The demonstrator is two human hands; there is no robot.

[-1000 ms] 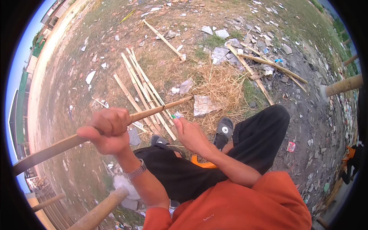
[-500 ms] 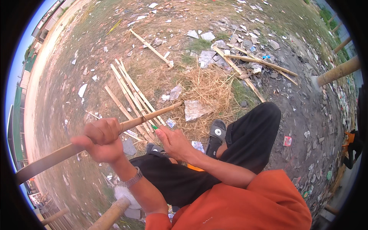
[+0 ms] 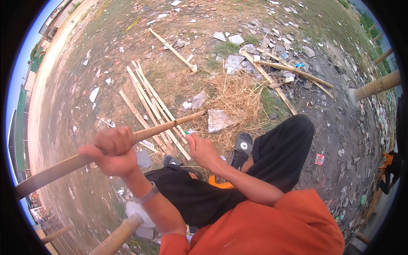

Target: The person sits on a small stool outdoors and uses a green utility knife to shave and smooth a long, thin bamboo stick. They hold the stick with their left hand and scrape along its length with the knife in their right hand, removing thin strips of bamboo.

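1. A person in an orange-red shirt and black trousers sits knees bent over littered open ground, working a long bamboo piece that slants across the front of the body, its far end near a heap of dry straw.
2. The left hand, a metal-banded watch at its wrist, is clenched around the bamboo, thumb extended along the near stretch.
3. The right hand is closed on a small green-tipped object just below the bamboo; the grip hides most of it, and whether it touches the bamboo cannot be told.
4. Beyond the left hand, narrow split strips lie side by side on the dirt, partly passing beneath the bamboo's line.
5. An orange item shows between the legs, near a dark sandal; farther off, poles lie crossed beside broken slabs.
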